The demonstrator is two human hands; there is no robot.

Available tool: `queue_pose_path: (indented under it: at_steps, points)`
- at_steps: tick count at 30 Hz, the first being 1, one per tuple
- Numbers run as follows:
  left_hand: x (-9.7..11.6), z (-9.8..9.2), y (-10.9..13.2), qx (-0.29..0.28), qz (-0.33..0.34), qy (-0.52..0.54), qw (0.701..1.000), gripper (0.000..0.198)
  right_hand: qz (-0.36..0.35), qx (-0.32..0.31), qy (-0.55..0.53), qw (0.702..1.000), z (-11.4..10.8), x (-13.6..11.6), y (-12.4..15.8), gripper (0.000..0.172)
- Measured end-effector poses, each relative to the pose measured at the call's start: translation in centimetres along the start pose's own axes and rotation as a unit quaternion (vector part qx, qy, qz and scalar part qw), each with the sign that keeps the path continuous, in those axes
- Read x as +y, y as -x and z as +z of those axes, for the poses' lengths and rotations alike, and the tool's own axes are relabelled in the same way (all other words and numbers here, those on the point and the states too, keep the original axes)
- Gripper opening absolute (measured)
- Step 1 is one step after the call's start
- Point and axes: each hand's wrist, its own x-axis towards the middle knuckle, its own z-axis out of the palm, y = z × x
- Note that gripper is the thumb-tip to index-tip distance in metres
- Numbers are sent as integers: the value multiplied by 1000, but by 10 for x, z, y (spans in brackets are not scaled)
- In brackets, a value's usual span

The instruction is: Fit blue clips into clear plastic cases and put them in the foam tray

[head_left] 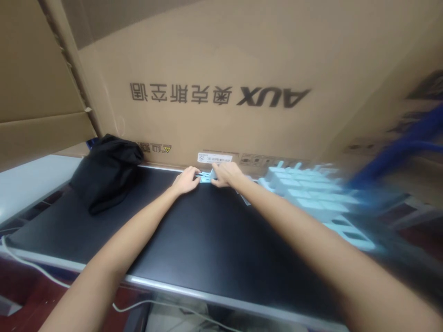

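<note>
At the far edge of the black table, my left hand (187, 180) and my right hand (227, 174) are close together. Between their fingertips is a small light-blue plastic piece (206, 178), its exact kind too small to make out. My left fingers are closed on its left end, and my right fingers and thumb pinch the right end. To the right of my right hand stands a blurred light-blue plastic rack (304, 184) of blocky rows with prongs on top. Something pale and flat (244, 198) lies partly hidden beneath my right forearm.
A large cardboard box (221, 50) with upside-down print walls off the back of the black tabletop (207, 249). A black cloth bag (107, 170) slumps at the left. Blue metal framing (398, 152) stands at the right. White cable (34, 267) hangs near the front edge.
</note>
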Motion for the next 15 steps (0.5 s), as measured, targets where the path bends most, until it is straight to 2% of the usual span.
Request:
queue_pose_path:
  at_steps: [5,11,15]
  points:
    - [-1,0,-1,22,-25,-36,999,22,-17,5,23,1000,-12,-2,-2,56]
    - [-5,3,0,105,-150,-109,977,23,-18,-11,30,999,-20,-12,-12,53]
    - [-11,7,-1,103,-160,-114,975,20,-14,-26,29,999,-24,-18,-19,50]
